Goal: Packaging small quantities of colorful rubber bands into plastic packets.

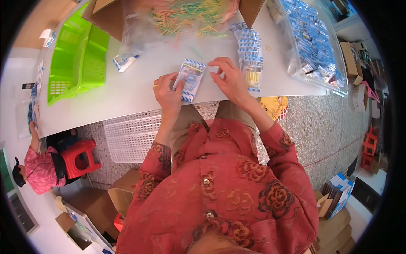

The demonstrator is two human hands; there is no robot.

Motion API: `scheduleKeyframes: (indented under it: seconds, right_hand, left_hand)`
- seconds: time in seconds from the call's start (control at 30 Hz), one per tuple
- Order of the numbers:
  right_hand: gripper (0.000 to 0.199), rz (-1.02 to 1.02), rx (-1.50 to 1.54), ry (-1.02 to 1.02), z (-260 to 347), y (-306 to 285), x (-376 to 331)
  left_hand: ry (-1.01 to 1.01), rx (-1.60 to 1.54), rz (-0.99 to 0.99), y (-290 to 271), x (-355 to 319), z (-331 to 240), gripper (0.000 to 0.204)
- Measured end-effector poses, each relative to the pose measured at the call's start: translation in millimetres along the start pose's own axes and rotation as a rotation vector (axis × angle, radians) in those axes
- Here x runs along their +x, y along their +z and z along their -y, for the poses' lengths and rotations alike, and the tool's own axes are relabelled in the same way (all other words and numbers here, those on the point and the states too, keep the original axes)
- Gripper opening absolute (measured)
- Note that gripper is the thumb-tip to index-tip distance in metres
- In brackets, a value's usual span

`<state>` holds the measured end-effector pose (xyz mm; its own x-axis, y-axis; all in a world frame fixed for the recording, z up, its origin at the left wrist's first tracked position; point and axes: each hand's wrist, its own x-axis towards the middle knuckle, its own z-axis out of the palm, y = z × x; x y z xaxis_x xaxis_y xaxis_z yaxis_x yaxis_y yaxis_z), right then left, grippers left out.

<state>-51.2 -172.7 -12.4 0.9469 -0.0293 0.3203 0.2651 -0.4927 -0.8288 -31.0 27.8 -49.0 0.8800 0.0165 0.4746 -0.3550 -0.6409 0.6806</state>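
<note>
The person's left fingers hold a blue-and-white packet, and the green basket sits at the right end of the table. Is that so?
Not quite: the head view shows the green basket at the table's left end.

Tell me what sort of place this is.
Probably a small packing workshop: a clear bin heaped with blue-and-white packets, a pile of coloured sticks, and a similar single packet in the left hand.
</note>
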Motion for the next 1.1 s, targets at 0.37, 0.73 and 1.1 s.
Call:
scheduleKeyframes:
  seconds: [0.37, 0.73, 1.1]
  right_hand:
    - [0.034, 0.094, -0.337, -0.135, -15.7, 40.4, 25.9]
    - [0.008, 0.146, -0.461, -0.189, -8.5, 45.9, 40.5]
    - [0.02, -0.304, -0.224, -0.043, -35.7, -10.4, 158.1]
  left_hand:
    - [-0.03, -0.05, -0.045, 3.3, -2.2, 1.8, 0.03]
    - [-0.063, -0.042, -0.035, 5.5, -4.6, 5.1, 0.026]
    - [-0.031, -0.031, -0.017, 4.9, -2.5, 0.8, 0.025]
